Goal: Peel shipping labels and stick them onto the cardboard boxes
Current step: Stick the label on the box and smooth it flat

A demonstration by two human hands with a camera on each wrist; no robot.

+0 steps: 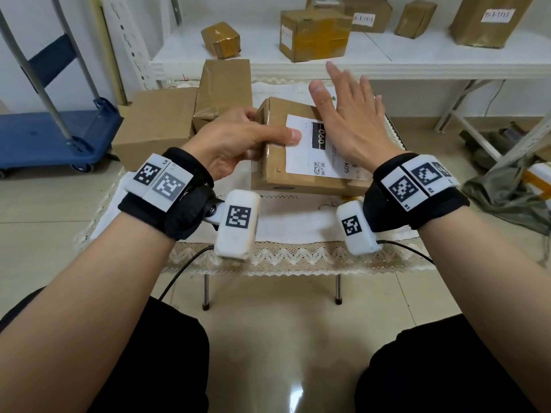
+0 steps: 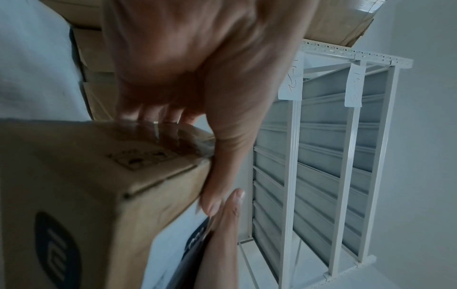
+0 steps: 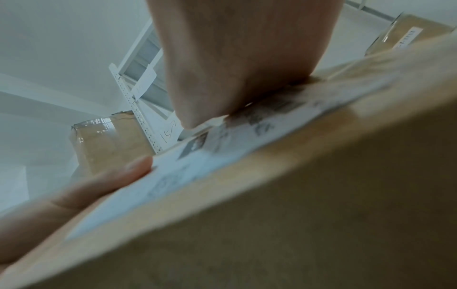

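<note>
Flat right hand [image 1: 354, 120] on label [image 1: 310, 150]

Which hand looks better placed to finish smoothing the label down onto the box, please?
Probably the right hand: it lies flat and open on the label, while the left hand grips the box edge, steadying it.

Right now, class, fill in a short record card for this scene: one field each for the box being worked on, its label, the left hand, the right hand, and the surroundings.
box: cardboard box on a small cloth-covered table
label: white shipping label lying on the box top
left hand: left hand grips the box's left edge, thumb on the label's edge
right hand: right hand flat, fingers straight, palm on the label's right part
surroundings: more boxes on a white shelf; blue cart at left
</note>
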